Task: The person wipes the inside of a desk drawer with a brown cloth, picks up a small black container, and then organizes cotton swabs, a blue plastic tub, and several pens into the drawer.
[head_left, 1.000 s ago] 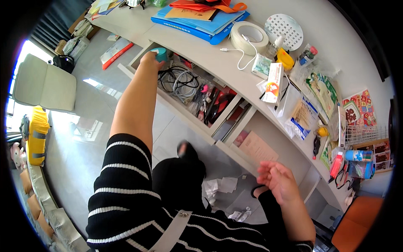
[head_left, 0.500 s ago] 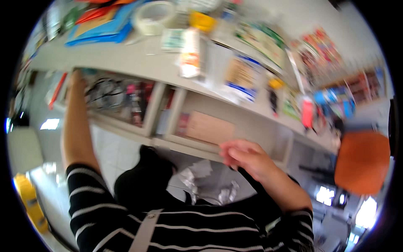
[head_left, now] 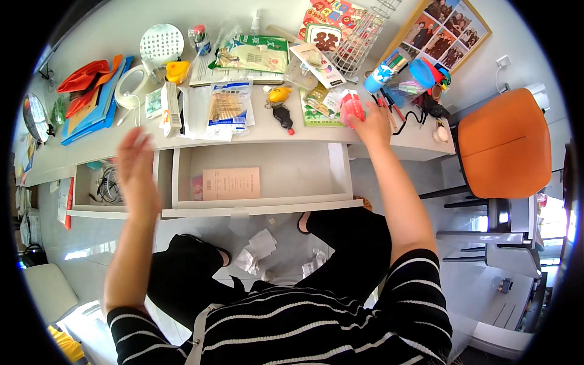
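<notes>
White and crowded, the counter [head_left: 389, 143] carries packets, a tape roll [head_left: 135, 85], folders [head_left: 91, 97] and a pen cup [head_left: 383, 72]; an orange chair [head_left: 505, 146] stands to the right. Two drawers are pulled out beneath it. The wide drawer [head_left: 267, 176] is nearly bare, with only a tan card [head_left: 231, 182] and a small pink item seen inside; the narrow drawer [head_left: 103, 188] holds cables. A red packet [head_left: 351, 109] at the counter's edge is gripped by the right hand [head_left: 372, 125]. The left hand [head_left: 135, 164] is held spread and empty above the narrow drawer. Sorting is judged barely begun: most things lie on the counter, and crumpled paper [head_left: 258, 249] is left on the floor.
</notes>
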The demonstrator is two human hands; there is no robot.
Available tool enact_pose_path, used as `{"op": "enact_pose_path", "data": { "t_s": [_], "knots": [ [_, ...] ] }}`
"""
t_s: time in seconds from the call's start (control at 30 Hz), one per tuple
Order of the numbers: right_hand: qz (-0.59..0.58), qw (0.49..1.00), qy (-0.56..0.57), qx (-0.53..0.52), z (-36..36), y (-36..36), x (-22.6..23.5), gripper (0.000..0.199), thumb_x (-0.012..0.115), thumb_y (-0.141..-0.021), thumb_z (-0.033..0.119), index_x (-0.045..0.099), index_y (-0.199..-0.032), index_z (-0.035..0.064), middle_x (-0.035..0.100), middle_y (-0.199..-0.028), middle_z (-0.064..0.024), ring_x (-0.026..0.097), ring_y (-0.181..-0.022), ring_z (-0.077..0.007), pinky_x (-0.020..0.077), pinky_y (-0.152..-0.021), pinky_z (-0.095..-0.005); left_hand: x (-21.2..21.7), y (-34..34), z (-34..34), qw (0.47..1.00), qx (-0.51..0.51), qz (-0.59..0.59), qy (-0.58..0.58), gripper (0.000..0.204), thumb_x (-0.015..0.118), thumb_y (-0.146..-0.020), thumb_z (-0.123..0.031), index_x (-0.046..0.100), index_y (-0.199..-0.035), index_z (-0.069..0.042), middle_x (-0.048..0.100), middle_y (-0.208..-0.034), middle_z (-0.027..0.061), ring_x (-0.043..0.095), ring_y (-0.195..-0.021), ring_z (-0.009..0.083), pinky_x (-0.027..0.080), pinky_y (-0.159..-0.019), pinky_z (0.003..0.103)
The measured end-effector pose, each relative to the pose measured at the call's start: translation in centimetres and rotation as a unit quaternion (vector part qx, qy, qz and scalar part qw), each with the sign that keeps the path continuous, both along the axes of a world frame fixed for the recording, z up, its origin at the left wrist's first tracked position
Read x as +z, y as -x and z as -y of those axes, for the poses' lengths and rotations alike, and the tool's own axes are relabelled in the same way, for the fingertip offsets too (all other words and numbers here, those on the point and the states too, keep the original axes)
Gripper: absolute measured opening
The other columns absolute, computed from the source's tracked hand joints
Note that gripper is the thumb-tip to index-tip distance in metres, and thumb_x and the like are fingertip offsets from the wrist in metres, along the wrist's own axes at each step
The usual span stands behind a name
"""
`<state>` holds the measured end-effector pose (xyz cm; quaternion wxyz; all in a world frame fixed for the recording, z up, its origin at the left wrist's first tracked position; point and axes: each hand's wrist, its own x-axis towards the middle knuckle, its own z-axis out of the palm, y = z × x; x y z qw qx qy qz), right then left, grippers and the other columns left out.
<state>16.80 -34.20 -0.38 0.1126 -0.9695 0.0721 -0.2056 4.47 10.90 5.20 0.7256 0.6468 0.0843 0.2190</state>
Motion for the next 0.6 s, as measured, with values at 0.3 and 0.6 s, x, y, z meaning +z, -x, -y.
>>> {"op": "enact_pose_path", "data": {
  "t_s": [0.3,0.6],
  "knots": [
    [-0.091,0.938,-0.317,0.108,-3.7,3.5,0.9,0.053,0.078,-0.069,0.028,0.061,-0.112,0.0023,0.066,-0.097,-0.0158,0.064,-0.089,-0.0291,0.0508,-0.076,-0.0369,-0.6,-1.4,16.2,0.926,-0.312,-0.207,0.045,0.039,0.062,-0.090,-0.016,0.048,-0.124,-0.004,0.057,-0.113,0.0054,0.056,-0.098,0.0145,0.045,-0.086,0.029],
    [0.159,0.968,-0.074,0.180,-4.2,1.6,-0.6,0.023,0.068,-0.081,0.028,0.065,-0.088,0.0058,0.061,-0.089,-0.0123,0.057,-0.089,-0.0316,0.0471,-0.077,-0.0408,-3.6,-1.7,17.4,0.914,-0.301,-0.273,-0.012,0.042,0.062,-0.090,-0.019,0.047,-0.127,-0.004,0.055,-0.116,0.0051,0.056,-0.099,0.0139,0.045,-0.086,0.030]
  ]
}}
